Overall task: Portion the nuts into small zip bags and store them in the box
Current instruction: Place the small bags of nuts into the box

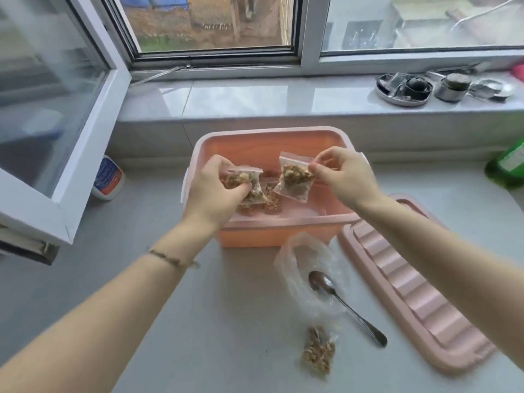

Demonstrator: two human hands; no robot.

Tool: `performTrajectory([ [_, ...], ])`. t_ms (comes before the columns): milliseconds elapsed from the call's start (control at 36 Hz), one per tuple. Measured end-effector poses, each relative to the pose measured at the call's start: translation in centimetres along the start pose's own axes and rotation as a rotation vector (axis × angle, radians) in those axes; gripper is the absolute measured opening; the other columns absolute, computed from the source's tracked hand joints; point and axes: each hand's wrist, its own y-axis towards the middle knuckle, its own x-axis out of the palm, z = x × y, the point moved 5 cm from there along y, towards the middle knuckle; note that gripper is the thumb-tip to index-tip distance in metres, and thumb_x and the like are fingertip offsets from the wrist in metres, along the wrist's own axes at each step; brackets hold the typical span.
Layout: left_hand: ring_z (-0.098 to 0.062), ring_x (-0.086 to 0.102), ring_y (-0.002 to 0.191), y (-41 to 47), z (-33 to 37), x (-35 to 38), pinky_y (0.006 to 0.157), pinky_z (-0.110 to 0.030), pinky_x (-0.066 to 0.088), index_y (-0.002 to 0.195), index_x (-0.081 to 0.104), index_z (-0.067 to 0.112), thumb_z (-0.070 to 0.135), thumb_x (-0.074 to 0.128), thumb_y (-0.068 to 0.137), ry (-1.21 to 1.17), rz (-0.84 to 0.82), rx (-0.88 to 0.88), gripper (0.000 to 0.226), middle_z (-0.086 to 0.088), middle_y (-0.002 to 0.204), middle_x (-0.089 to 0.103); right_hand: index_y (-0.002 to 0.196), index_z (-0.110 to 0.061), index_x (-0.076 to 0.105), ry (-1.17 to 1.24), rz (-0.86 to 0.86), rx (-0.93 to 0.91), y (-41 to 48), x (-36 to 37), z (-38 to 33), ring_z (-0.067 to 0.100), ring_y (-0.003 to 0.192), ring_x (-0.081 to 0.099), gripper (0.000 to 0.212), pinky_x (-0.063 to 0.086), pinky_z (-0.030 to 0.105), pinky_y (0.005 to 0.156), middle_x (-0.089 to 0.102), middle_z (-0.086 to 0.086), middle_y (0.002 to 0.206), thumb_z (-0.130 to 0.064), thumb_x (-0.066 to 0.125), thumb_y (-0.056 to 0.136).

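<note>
At nine o'clock on the bench stands a small blue-and-orange tub point(109, 177), just below the open window sash point(56, 114). The left hand point(215, 191), a thin bracelet point(173, 260) on its wrist, hovers over the pink box point(272, 137), its fingers point(241, 191) closed around a filled zip bag point(243, 177). More nut bags point(270, 201) lie on the box floor beneath. The right hand point(343, 174) is at one o'clock above the box, its fingers point(314, 167) pinching the top corner of a second zip bag point(295, 178), which hangs free. Toward six o'clock a loose clear bag point(309, 262) lies under a spoon point(343, 304), with one more filled bag point(319, 351) nearer. The ribbed pink lid point(411, 285) rests at four o'clock, a green bottle point(507, 163) at two.
</note>
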Motion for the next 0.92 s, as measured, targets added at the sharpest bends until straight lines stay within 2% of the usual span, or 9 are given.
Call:
performTrajectory([
  [222,-0.025,0.063,0.082,6.3,-7.3,6.7,0.076,-0.04,0.056,0.092,0.051,0.01,0.011,0.075,0.068,0.275,-0.434,-0.419,0.034,-0.004,0.078,0.055,0.076,-0.012,0.064,-0.175,-0.352,0.358,6.2,7.5,7.9,0.014,0.063,0.055,0.008,0.048,0.024,0.061,0.06,0.004,0.07,-0.013,0.068,0.082],
  [333,-0.03,0.062,0.095,7.9,-9.5,8.4,0.08,-0.038,0.054,0.093,0.048,0.008,0.011,0.071,0.072,0.408,-0.509,-0.413,0.032,-0.014,0.102,0.061,0.06,-0.016,0.057,-0.19,-0.458,0.419,7.6,10.2,10.1,0.018,0.065,0.055,0.025,0.052,0.036,0.082,0.055,0.001,0.06,-0.009,0.067,0.082],
  [444,-0.026,0.057,0.081,8.6,-10.2,9.1,0.065,-0.029,0.044,0.081,0.042,0.014,0.01,0.066,0.074,0.404,-0.49,-0.389,0.026,-0.011,0.094,0.059,0.062,-0.017,0.056,-0.234,-0.45,0.421,8.4,11.6,10.9,0.012,0.06,0.054,0.024,0.052,0.025,0.072,0.056,-0.001,0.061,-0.01,0.064,0.084],
  [528,-0.021,0.052,0.078,8.6,-10.6,9.4,0.065,-0.026,0.041,0.097,0.046,0.013,0.008,0.067,0.074,0.348,-0.502,-0.403,0.032,-0.008,0.099,0.059,0.082,-0.013,0.067,-0.299,-0.412,0.403,8.5,11.5,10.8,0.014,0.071,0.058,0.003,0.044,0.017,0.065,0.063,0.002,0.079,-0.014,0.064,0.083],
  [583,-0.02,0.052,0.087,8.4,-10.1,9.2,0.072,-0.027,0.042,0.117,0.042,0.011,0.012,0.071,0.075,0.323,-0.53,-0.403,0.05,-0.009,0.114,0.057,0.102,-0.01,0.066,-0.353,-0.394,0.39,8.3,10.9,10.4,0.018,0.091,0.059,0.021,0.039,0.018,0.074,0.063,0.003,0.097,-0.017,0.065,0.083],
  [667,-0.024,0.051,0.105,7.6,-8.4,7.8,0.078,-0.025,0.039,0.135,0.029,0.013,0.019,0.069,0.078,0.376,-0.519,-0.34,0.069,-0.011,0.132,0.042,0.109,-0.011,0.062,-0.374,-0.368,0.331,7.2,9.5,8.7,0.018,0.103,0.057,0.028,0.037,0.018,0.077,0.062,0.004,0.112,-0.017,0.064,0.082],
  [750,-0.019,0.048,0.116,5.3,-5.9,5.5,0.086,-0.023,0.036,0.134,0.035,0.018,0.025,0.061,0.084,0.332,-0.444,-0.194,0.057,-0.006,0.135,0.04,0.107,-0.014,0.063,-0.327,-0.294,0.177,5.0,7.1,5.8,0.014,0.102,0.057,0.024,0.038,0.016,0.083,0.064,0.001,0.11,-0.014,0.062,0.082],
  [861,-0.013,0.052,0.108,-0.2,-4.3,3.1,0.083,-0.017,0.032,0.114,0.057,0.017,0.03,0.052,0.09,0.348,-0.371,0.099,0.027,0.005,0.115,0.057,0.096,-0.018,0.066,-0.251,-0.184,-0.03,-0.8,3.0,1.9,0.002,0.083,0.055,0.017,0.037,0.007,0.076,0.06,-0.008,0.09,-0.009,0.061,0.082],
  [917,-0.019,0.057,0.101,-2.5,-4.7,2.7,0.088,-0.022,0.032,0.106,0.063,0.015,0.04,0.044,0.089,0.422,-0.308,0.211,0.036,0.003,0.104,0.063,0.089,-0.024,0.064,-0.223,-0.178,-0.05,-4.3,1.3,1.3,0.003,0.076,0.056,0.016,0.041,0.008,0.071,0.061,-0.011,0.082,-0.01,0.061,0.083],
])
